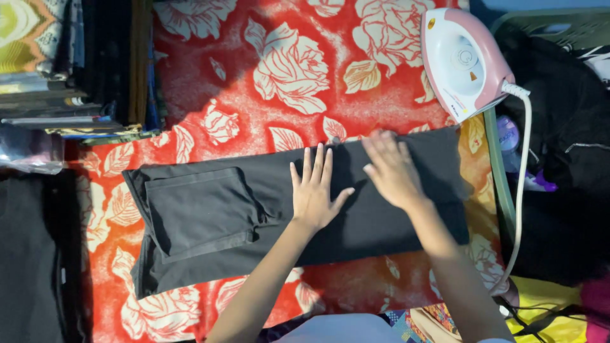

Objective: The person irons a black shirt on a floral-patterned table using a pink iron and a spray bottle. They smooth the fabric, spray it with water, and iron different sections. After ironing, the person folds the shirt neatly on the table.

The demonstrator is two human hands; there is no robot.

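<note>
The black garment (210, 222) lies flat and folded across the red flowered blanket (254, 95), its long side running left to right. A sewn pocket (200, 209) faces up on its left part.

The left hand (314, 187) rests palm down on the middle of the garment, fingers spread and straight, thumb pointing right. It grips nothing. The right hand (391, 168) lies flat just beside it to the right, fingers extended toward the upper edge of the cloth, also open and gripping nothing. Both hands touch the fabric; the pocket is well to the left of them.

A pink and white iron (460, 60) stands on the blanket beyond the right hand, near the garment's upper right corner. Its white cord (522, 165) runs down the right side. A stack of folded cloth (70, 63) sits at the upper left. More dark clothing (565, 114) lies on the far right.
</note>
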